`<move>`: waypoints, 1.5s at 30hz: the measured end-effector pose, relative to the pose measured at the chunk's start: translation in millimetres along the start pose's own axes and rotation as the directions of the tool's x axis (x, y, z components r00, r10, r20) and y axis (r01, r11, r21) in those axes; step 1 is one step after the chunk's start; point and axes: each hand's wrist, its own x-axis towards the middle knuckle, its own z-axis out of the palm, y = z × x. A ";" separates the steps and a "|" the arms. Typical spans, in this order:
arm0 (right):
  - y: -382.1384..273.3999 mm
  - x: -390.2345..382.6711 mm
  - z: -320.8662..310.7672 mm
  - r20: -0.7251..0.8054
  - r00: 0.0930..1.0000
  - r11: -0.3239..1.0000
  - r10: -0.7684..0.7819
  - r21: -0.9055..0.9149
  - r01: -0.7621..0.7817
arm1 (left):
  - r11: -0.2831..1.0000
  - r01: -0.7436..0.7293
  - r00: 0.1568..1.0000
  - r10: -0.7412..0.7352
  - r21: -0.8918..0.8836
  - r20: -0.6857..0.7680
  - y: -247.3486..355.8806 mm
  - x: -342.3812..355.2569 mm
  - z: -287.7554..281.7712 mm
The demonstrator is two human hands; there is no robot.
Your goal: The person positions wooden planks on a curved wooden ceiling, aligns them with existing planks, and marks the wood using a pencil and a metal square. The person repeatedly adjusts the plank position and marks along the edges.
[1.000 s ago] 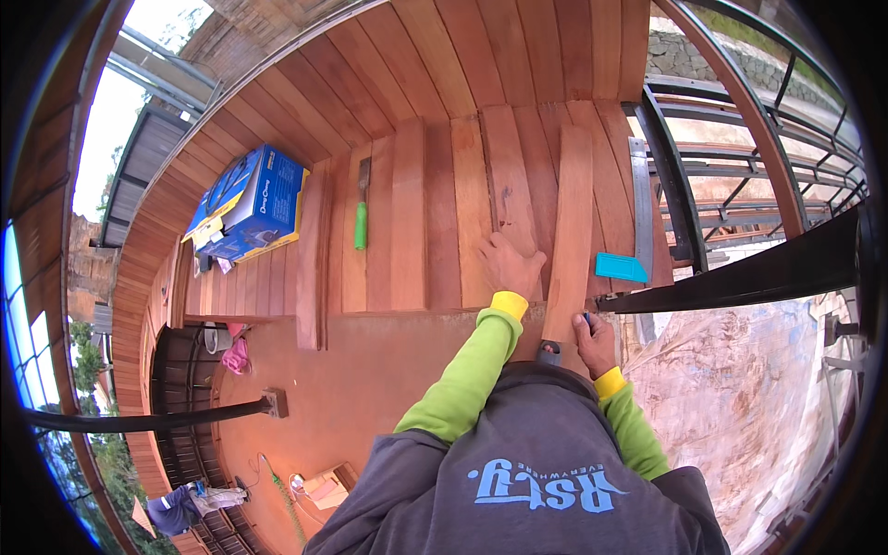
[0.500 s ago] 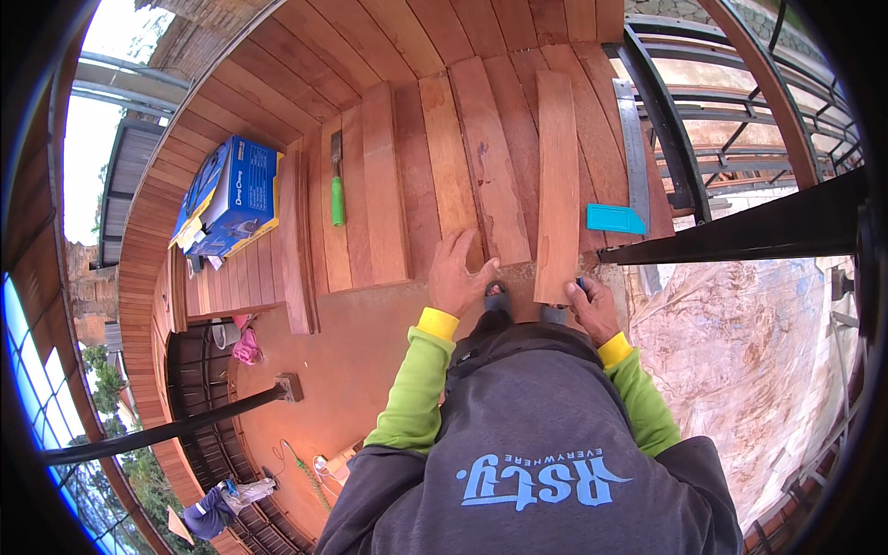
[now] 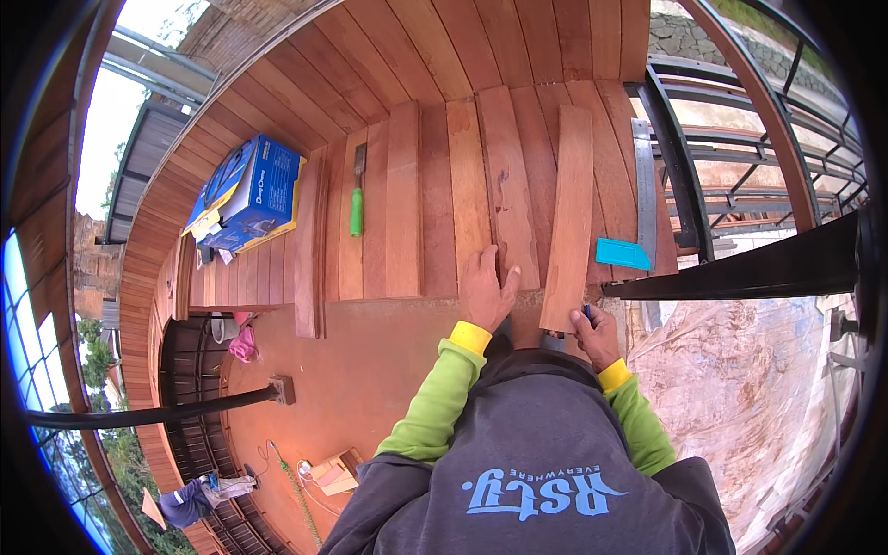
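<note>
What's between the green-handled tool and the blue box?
The head view shows a long raised board between the green-handled tool and the blue box.

Lettering [image 3: 544,490] on shirt [image 3: 555,416], blue box [image 3: 266,199]

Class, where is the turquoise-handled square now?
In the head view, the square lies right of centre, between the overhanging plank and black metal bar.

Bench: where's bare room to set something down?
Bare: the strip between the raised board beside the green-handled tool and the left hand; also slats beyond that hand, left of the long plank. Crowded: right end, with plank, square and right hand; left end, with box and boards.
</note>
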 end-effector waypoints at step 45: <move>-20.8 18.9 21.7 -0.257 0.966 0.988 0.035 0.157 0.006 | 0.891 0.365 0.765 -0.452 -0.270 -0.459 -111.7 -52.1 -98.9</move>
